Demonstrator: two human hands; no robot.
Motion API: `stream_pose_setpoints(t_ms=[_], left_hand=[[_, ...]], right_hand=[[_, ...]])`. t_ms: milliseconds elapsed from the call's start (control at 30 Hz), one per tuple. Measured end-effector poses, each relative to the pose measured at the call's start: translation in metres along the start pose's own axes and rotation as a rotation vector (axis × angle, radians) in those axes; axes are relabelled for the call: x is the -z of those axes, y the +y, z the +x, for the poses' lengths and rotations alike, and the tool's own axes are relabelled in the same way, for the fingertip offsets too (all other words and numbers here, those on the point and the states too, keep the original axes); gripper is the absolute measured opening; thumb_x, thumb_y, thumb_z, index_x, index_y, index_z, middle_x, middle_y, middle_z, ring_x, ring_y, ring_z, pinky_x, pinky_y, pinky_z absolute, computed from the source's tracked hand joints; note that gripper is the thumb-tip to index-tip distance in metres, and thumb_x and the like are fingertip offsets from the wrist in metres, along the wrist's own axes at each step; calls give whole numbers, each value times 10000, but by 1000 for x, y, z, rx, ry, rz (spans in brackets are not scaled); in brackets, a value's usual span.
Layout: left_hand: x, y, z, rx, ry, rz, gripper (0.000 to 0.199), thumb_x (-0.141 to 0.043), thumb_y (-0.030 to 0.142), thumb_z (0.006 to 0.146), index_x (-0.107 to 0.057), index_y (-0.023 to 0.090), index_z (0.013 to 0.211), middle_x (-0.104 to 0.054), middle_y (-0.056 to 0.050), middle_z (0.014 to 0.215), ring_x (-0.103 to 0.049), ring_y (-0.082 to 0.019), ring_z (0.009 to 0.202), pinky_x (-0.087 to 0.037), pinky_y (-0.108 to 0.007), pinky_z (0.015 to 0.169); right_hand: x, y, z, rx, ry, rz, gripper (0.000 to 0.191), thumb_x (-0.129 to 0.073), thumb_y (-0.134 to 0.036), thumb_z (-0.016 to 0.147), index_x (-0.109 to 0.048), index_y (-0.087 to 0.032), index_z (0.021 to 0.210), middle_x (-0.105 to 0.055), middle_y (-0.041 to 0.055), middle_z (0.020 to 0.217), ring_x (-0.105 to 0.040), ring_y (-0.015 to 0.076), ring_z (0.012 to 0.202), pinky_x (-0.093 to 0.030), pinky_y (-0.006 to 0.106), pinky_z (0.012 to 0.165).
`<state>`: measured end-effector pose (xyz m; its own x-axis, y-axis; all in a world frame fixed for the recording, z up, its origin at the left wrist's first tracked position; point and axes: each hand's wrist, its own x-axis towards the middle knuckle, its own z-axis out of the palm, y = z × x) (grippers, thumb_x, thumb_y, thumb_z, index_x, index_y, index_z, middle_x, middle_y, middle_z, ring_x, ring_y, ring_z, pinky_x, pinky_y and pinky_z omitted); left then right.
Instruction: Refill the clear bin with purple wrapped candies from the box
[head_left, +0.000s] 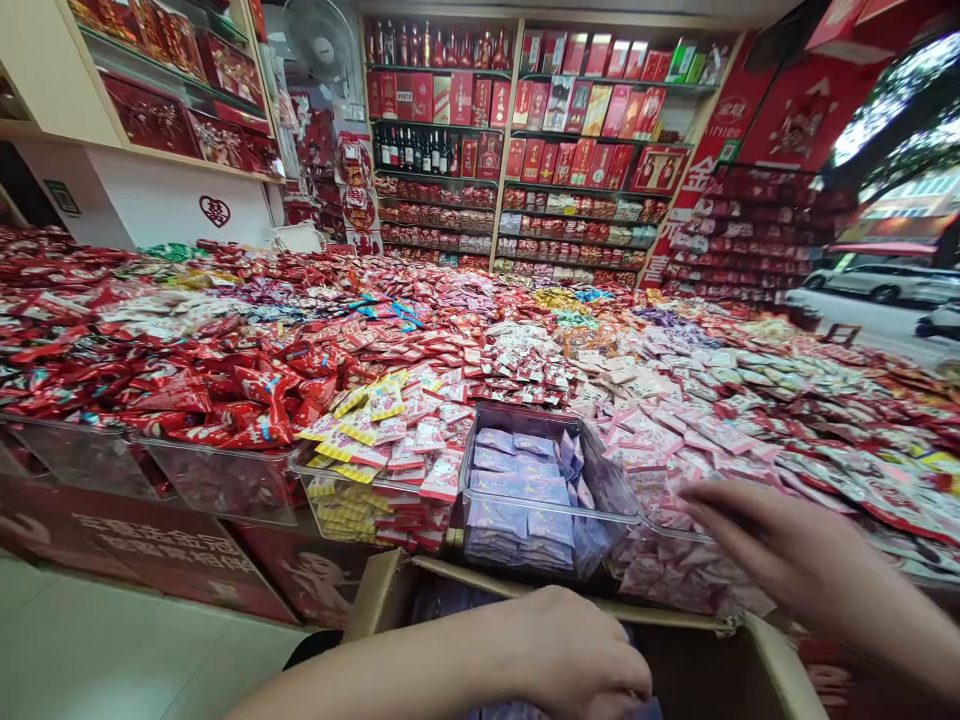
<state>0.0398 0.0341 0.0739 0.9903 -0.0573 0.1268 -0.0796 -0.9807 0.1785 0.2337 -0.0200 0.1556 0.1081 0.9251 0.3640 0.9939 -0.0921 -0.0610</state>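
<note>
My left hand (574,655) reaches down into an open cardboard box (784,665), its fingers curled and their tips hidden. Purple packets (495,712) lie in the box under and around it; whether one is gripped does not show. To the right, my right hand (780,555) hovers by the pink packets (675,450), fingers stretched out and holding nothing visible. Between and beyond the hands stands a clear plastic bin (607,480). Flat purple packets (517,485) are stacked in rows inside it, with a few standing on edge at its right side.
Yellow and red packets (397,420) heap over the bin to the left, beside red packets (255,400). Heaped sweets cover the display behind. Shelves (517,130) with bottles and red boxes line the back wall; a fan (319,45) hangs at upper left.
</note>
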Motion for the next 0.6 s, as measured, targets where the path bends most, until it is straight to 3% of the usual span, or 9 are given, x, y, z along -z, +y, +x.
stream_pose_setpoints(t_ms=[67,167,233,400,600], left_hand=[[-17,-5,3,8,29,39,42,-547,243,685,-577,222,706,-633,38,684,-588,-130,645,-338,-227,415],[-33,-14,-1,-15,103,-50,117,-523,180,688,-607,208,764,-651,23,723,-596,-132,699,-419,-217,534],[-37,-18,-5,-23,160,-127,193,-506,159,703,-610,198,861,-659,16,801,-594,-124,753,-439,-207,614],[-35,-17,-6,-53,174,-84,189,-513,170,697,-622,193,849,-661,26,767,-587,-132,723,-429,-233,579],[-33,-18,-4,-26,172,-123,191,-506,163,704,-624,205,848,-658,31,782,-589,-123,719,-426,-214,574]], right_hand=[[-19,-26,53,108,-259,-80,238,-409,-268,793,-646,-247,796,-664,82,823,-611,210,768,-469,293,658],[-60,-53,123,73,-417,-272,260,-458,-221,746,-665,-81,821,-646,196,862,-601,267,831,-453,297,677],[-86,-58,149,17,-510,-310,266,-505,-180,709,-661,-53,882,-635,212,905,-588,279,877,-453,298,693],[-121,-54,160,-53,-558,-312,334,-522,-85,652,-640,-41,962,-632,207,929,-582,282,903,-461,321,715],[-123,-53,159,-109,-551,-288,395,-534,-73,634,-621,-100,1018,-642,168,917,-583,254,914,-472,297,702]])
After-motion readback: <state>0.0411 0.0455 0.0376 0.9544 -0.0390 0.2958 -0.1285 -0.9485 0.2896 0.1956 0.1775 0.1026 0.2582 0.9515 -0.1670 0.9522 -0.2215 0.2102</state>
